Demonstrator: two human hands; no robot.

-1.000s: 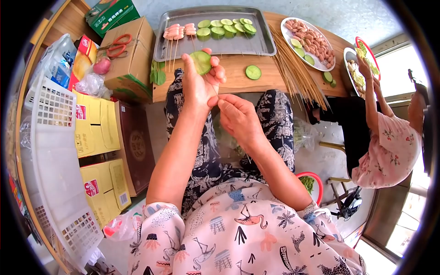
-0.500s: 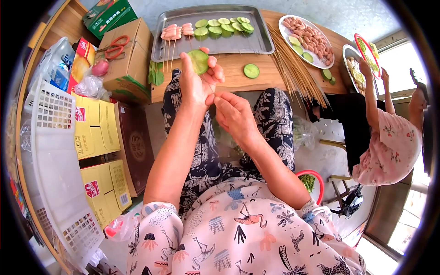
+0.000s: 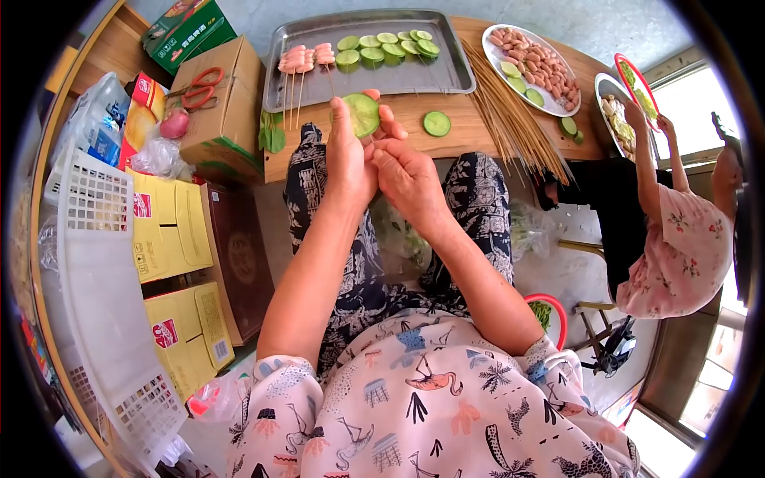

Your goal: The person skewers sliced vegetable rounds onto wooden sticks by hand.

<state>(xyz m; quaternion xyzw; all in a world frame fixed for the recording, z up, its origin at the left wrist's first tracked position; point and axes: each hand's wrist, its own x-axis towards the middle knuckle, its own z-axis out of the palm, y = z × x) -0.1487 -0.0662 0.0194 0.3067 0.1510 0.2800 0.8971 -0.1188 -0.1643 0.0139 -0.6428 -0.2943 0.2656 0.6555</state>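
Observation:
In the head view my left hand (image 3: 349,163) holds a round green slice (image 3: 363,114), pale inside with a darker rim, between thumb and fingers. My right hand (image 3: 410,177) is pinched just below the slice, its fingertips against my left hand. A thin skewer shows at that pinch, mostly hidden by the fingers. Ahead on the table, a metal tray (image 3: 279,84) bears skewered green slices (image 3: 371,56) and skewers of pink meat pieces (image 3: 298,58). One loose green slice (image 3: 437,123) lies at the table's near edge.
Bare skewers (image 3: 510,107) lie right of the tray, beside a white plate (image 3: 495,65) of pink pieces and green slices. Another person (image 3: 677,247) sits at right, hands near a red-rimmed basket (image 3: 620,64). Cardboard boxes (image 3: 213,99), scissors (image 3: 202,89) and a white crate (image 3: 88,279) stand left.
My left hand and the green slice have shifted slightly right and closer to my right hand. Less of the skewer shows between the hands now.

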